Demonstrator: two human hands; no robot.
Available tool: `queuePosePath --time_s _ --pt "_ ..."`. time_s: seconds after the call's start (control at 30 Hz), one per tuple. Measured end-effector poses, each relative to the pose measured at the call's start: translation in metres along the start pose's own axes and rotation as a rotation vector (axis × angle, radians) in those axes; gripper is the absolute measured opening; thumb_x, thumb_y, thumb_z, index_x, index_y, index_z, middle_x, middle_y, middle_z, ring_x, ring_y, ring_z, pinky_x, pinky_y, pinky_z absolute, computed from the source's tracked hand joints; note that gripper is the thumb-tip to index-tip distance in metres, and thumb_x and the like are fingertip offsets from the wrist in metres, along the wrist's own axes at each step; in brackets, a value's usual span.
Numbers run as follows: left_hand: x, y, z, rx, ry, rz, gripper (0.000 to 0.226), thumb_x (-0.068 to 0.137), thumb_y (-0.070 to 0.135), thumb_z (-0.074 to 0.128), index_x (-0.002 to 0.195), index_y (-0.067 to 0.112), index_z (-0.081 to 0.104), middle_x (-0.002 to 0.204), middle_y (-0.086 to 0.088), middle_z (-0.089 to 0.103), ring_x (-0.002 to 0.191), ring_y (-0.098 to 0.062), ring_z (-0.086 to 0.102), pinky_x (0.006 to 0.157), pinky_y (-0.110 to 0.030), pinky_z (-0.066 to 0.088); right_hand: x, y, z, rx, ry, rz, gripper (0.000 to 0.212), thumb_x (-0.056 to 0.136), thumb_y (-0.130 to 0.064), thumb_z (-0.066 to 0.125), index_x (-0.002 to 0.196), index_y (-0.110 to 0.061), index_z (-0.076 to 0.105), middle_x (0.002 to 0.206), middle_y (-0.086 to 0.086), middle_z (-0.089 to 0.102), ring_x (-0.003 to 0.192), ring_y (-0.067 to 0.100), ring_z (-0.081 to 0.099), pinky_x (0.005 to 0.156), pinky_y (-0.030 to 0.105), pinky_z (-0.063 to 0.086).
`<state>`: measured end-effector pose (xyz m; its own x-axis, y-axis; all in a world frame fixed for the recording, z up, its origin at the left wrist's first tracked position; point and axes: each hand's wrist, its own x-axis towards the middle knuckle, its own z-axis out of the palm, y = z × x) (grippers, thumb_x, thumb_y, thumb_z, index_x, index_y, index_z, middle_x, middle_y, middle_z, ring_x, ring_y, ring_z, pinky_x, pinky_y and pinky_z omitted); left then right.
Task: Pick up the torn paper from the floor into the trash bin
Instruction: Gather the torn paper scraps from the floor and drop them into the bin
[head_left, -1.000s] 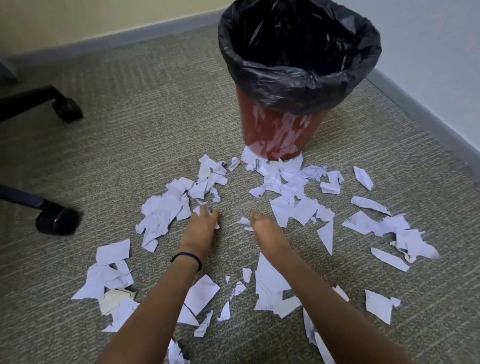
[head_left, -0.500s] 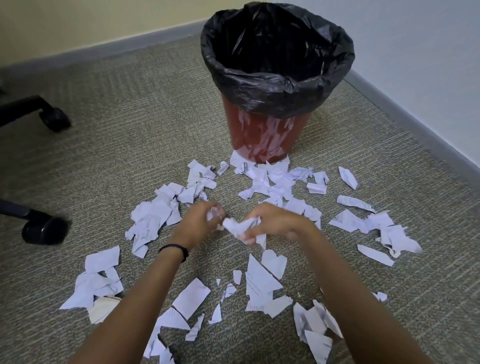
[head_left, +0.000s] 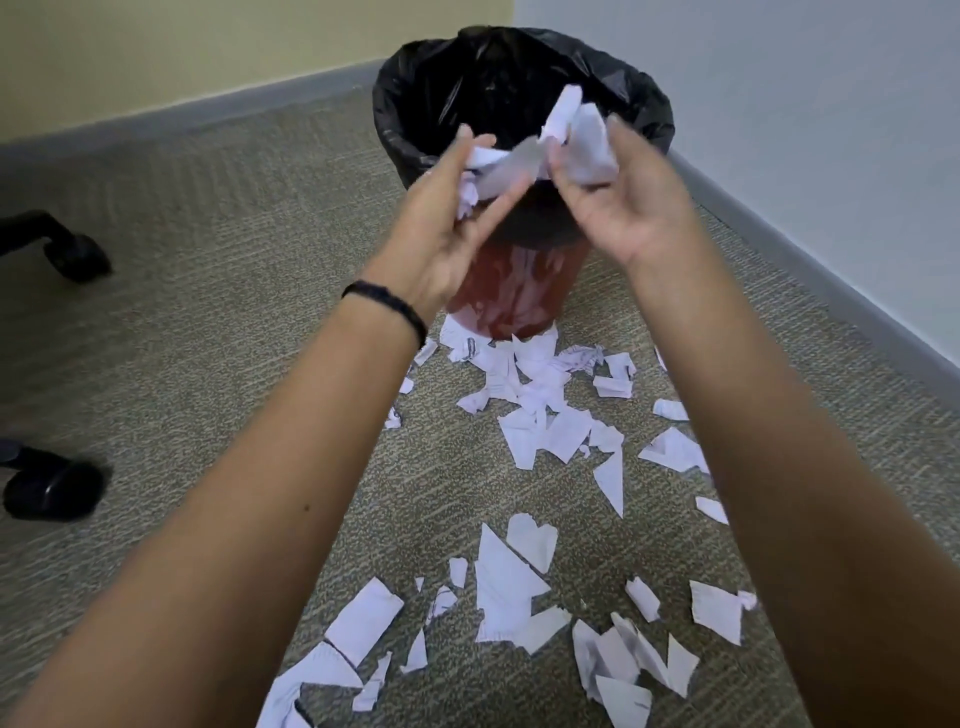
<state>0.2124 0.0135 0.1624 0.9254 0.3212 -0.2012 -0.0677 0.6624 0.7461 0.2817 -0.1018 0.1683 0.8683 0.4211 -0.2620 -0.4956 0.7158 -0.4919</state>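
Head view, torn paper (head_left: 540, 156) bunched between both hands' grip, above trash bin (head_left: 519, 291)

Soft, even indoor light, faint shadows, slight blur, perhaps wide-angle edge bending.

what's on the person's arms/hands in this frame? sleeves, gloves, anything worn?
Both forearms are bare as far as the frame shows: no sleeves, no gloves. The left hand has a thin black band around its wrist. The right hand shows no band, watch or ring.
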Motion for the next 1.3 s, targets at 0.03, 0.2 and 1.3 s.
queuePosePath --time_s 0.03,0.2,1.3 --pt "0.003 0.002 0.005 -0.103 -0.010 -0.008 0.036 0.101 0.030 0.039 0.109 -0.002 0.054 0.106 -0.028 0.060 0.081 -0.019 0.062 0.068 -0.029 0.059 0.003 -0.003 0.006 -0.023 0.017 -0.009 0.036 0.097 -0.014 0.047 0.127 0.007 0.044 0.116 0.025 0.052 0.117 0.039 0.052 0.076 0.046 0.054" --pt "0.018 0.018 0.015 -0.399 -0.035 -0.003 0.073 0.097 0.051 0.033 0.147 0.000 0.015 0.152 -0.022 0.023 0.134 -0.026 0.032 0.114 -0.051 0.028 -0.002 -0.019 0.020 -0.107 0.000 -0.053 0.053 0.096 -0.011 0.043 0.142 0.002 0.020 0.153 0.016 0.015 0.140 0.047 0.013 0.103 0.069 0.025" --pt "-0.072 -0.122 -0.257 1.995 -0.098 -0.587 0.097 0.085 0.028 0.068 0.150 0.034 -0.004 0.156 -0.012 -0.022 0.145 -0.034 -0.016 0.113 -0.060 0.018 -0.002 0.094 -0.253 -2.006 0.128 0.133 0.067 0.086 -0.019 0.062 0.144 -0.013 0.030 0.148 0.020 0.028 0.139 0.034 0.025 0.110 0.044 0.030"
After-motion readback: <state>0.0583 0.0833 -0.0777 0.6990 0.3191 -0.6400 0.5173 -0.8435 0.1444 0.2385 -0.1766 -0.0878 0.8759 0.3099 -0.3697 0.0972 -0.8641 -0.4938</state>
